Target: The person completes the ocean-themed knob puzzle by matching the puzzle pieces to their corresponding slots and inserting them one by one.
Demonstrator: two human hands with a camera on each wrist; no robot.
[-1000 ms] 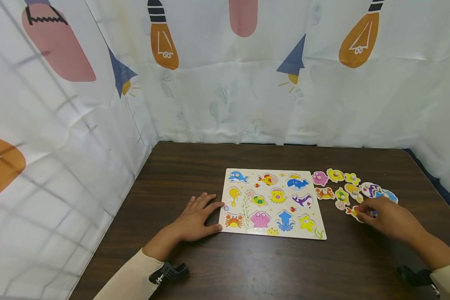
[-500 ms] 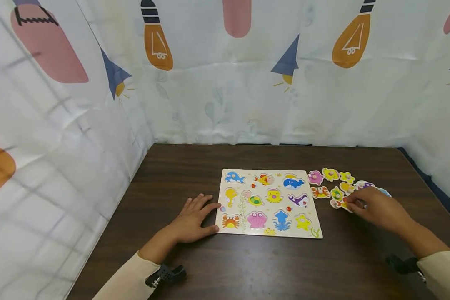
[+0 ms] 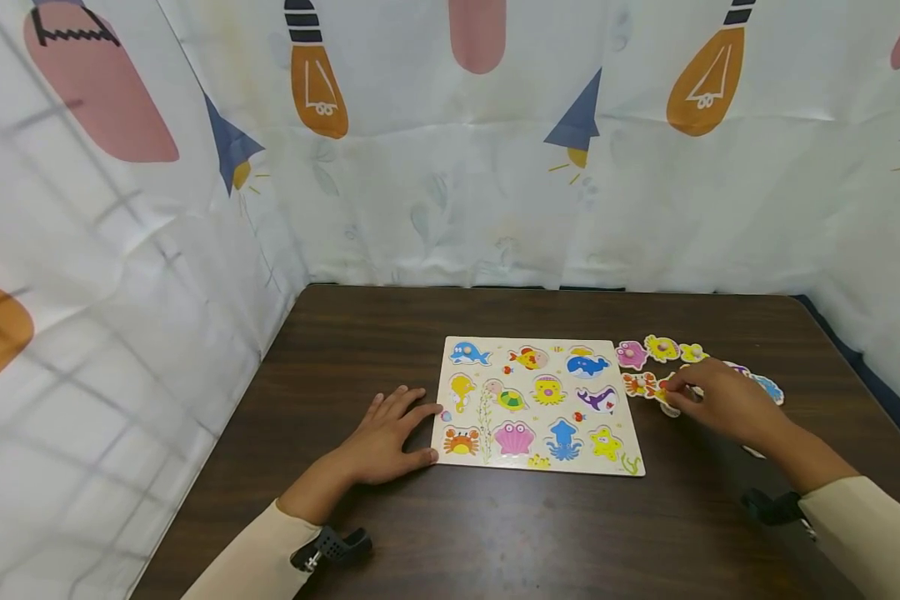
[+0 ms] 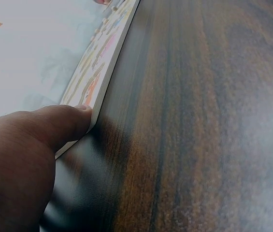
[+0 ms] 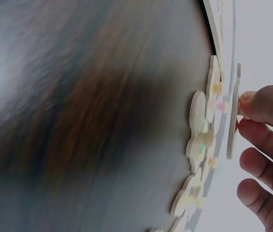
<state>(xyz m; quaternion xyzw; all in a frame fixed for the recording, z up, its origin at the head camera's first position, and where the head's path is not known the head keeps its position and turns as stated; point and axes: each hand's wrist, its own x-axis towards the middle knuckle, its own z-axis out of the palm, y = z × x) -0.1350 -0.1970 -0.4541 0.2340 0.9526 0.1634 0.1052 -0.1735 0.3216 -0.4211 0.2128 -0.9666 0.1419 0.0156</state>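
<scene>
A white puzzle board [image 3: 628,463] with sea-animal pictures lies flat on the table. My left hand [image 3: 386,442] rests at its left side, fingers spread. The left thumb [image 4: 68,121] touches the board's near left corner in the left wrist view. To the right of the board, my right hand [image 3: 727,402] pinches the knob of a fish puzzle piece [image 5: 233,121], red and yellow in the head view. This piece is raised above the loose pieces [image 5: 196,130]; the hand covers much of it in the head view.
Several knobbed pieces sit along the board's right side, including a pink fish [image 3: 631,355], a yellow fish [image 3: 662,347] and a crab [image 3: 639,384]. A pale piece edge [image 3: 754,452] shows beside the right forearm. White printed curtains [image 3: 450,208] stand behind the brown table [image 3: 495,533].
My right hand has moved left and away from me with the fish puzzle piece, lifting it over the other pieces. My left hand keeps its place at the board.
</scene>
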